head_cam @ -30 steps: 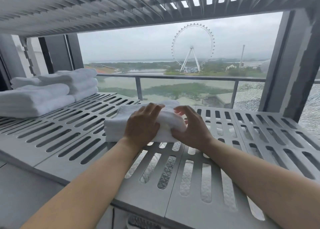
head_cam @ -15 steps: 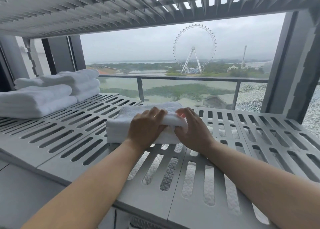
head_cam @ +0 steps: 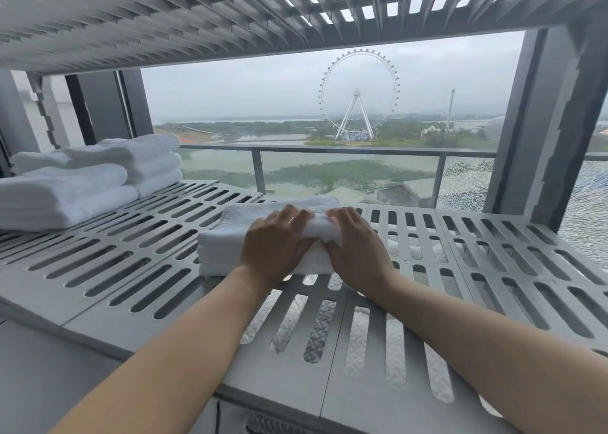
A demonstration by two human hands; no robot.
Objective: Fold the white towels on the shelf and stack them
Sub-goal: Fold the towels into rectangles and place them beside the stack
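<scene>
A folded white towel (head_cam: pixel 227 243) lies in the middle of the grey slotted shelf (head_cam: pixel 125 269). My left hand (head_cam: pixel 274 243) rests on its top and front, fingers curled over the right end. At the towel's right end my right hand (head_cam: pixel 357 249) pinches the fold, thumb in the layers. Both hands grip the same towel. Folded white towels sit in a stack (head_cam: pixel 65 196) at the far left of the shelf, with a second stack (head_cam: pixel 144 160) behind it.
Another slotted shelf (head_cam: pixel 197 16) hangs low overhead. A thick grey post (head_cam: pixel 546 131) stands at the right rear, darker posts (head_cam: pixel 98 108) at the left rear. Behind is a window with a railing (head_cam: pixel 329 152). White fabric shows through the slots below.
Both hands have closed in on the towel's right end, squeezing the fold tighter. The towel has stayed in place; the view has shifted slightly.
</scene>
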